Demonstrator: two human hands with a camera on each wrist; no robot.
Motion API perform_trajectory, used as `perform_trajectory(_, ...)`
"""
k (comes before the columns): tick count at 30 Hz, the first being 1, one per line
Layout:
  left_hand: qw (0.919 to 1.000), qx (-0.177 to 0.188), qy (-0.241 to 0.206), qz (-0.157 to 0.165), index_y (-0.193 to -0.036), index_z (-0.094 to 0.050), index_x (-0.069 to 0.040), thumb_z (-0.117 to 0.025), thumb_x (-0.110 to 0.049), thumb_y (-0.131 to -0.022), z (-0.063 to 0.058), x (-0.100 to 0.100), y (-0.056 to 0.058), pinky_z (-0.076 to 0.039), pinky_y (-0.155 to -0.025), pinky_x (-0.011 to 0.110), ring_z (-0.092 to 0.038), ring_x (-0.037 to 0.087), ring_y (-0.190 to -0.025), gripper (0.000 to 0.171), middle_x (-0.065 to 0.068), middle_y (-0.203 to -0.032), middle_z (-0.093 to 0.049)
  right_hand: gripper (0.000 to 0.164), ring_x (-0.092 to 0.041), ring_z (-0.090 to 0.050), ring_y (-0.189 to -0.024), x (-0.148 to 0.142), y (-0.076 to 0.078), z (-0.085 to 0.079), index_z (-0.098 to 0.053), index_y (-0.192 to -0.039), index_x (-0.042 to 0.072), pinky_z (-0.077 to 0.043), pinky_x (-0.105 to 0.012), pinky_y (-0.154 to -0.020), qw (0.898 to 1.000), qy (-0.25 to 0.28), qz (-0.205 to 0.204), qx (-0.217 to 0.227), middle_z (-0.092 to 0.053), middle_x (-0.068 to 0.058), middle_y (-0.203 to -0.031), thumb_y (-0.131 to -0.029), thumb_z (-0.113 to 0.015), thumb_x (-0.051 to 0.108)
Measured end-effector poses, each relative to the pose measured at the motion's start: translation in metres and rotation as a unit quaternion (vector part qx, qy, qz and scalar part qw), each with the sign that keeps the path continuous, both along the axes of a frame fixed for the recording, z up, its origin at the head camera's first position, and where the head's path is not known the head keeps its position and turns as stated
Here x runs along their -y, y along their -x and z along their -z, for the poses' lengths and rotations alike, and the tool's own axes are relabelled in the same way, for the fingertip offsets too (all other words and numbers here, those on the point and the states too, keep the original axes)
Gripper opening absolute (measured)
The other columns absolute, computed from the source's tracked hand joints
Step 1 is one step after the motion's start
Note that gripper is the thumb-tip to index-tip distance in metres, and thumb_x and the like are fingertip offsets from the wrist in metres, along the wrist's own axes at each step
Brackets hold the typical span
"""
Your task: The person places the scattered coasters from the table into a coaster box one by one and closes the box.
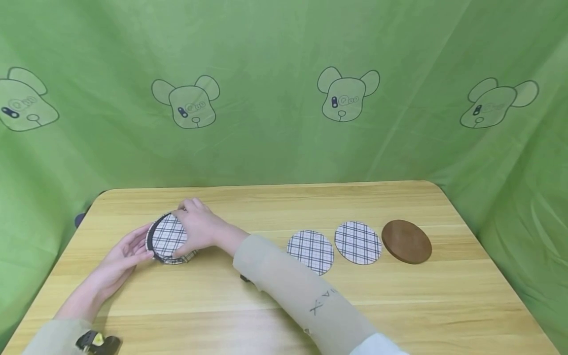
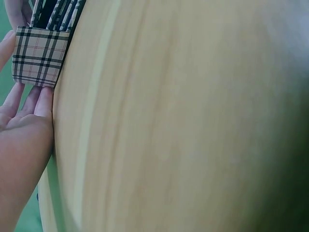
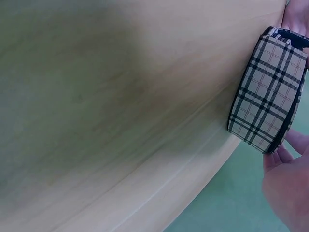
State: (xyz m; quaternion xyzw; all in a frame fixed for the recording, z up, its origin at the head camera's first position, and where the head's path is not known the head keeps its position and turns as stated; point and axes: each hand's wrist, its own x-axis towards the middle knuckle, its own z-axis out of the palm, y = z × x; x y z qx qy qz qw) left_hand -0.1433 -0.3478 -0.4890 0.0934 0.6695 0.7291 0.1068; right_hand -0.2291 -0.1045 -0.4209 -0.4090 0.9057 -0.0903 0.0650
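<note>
A round plaid coaster holder (image 1: 167,237) with a dark rim stands at the left of the table. From its left side my left hand (image 1: 119,264) grips it, with thumb and fingers around its edge. My right hand (image 1: 203,228) spans its right side, fingers at the top and thumb at the bottom. The left wrist view shows the holder's plaid wall (image 2: 39,57) and the edges of several coasters (image 2: 62,13) inside it. In the right wrist view the plaid side (image 3: 268,92) is tilted, the right hand's fingers at its lower end.
Two plaid coasters (image 1: 358,242) lie flat right of the hands; the right sleeve partly covers the nearer one. Beside them lies a brown round disc (image 1: 406,241). A small black object (image 1: 245,278) shows by the right sleeve. A green curtain (image 1: 275,143) hangs behind the wooden table (image 1: 461,301).
</note>
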Motion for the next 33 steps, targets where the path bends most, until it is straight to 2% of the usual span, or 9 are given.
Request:
perform_trajectory(10,1.0,0.004,-0.003,0.0,-0.161,-0.036,-0.014,-0.055,0.012,-0.101,-0.0008,0.0016,-0.0006,-0.045,-0.107,0.002,-0.055,-0.012,-0.128,0.068,-0.025,-0.143,-0.052,0.106,-0.018,-0.039,-0.144,0.001,-0.0018,0.0025,-0.044,-0.16,0.007,-0.037,-0.024,-0.127,1.0,0.014,0.004,0.009,-0.044,-0.006,-0.159,-0.079,-0.086,0.062)
perform_trajectory(17,0.9999,0.004,-0.009,-0.001,-0.158,-0.04,-0.017,-0.054,0.013,-0.101,-0.0001,0.0013,0.0002,-0.045,-0.107,0.002,-0.055,-0.011,-0.129,0.066,-0.024,-0.143,-0.053,0.108,-0.019,-0.037,-0.147,-0.0009,-0.0017,0.0043,-0.04,-0.162,0.006,-0.036,-0.026,-0.129,1.0,0.014,0.007,0.015,-0.041,-0.008,-0.161,-0.081,-0.085,0.062)
perform_trajectory(27,0.9999,0.005,-0.013,-0.001,-0.154,-0.043,-0.02,-0.054,0.013,-0.101,0.001,0.0018,0.0007,-0.046,-0.107,0.003,-0.055,-0.011,-0.128,0.064,-0.024,-0.143,-0.054,0.111,-0.018,-0.038,-0.148,-0.0011,-0.0015,0.006,-0.041,-0.162,0.007,-0.037,-0.028,-0.129,0.999,0.031,0.018,0.019,-0.044,-0.006,-0.16,-0.078,-0.087,0.065)
perform_trajectory(33,0.9999,0.008,-0.009,-0.001,-0.159,-0.039,-0.017,-0.054,0.013,-0.101,0.001,0.0022,0.0011,-0.045,-0.107,0.003,-0.055,-0.011,-0.128,0.067,-0.025,-0.143,-0.053,0.108,-0.019,-0.041,-0.147,-0.0022,-0.0045,0.0074,-0.04,-0.162,0.009,-0.037,-0.028,-0.129,0.999,0.038,0.014,0.019,-0.047,-0.006,-0.157,-0.08,-0.086,0.061)
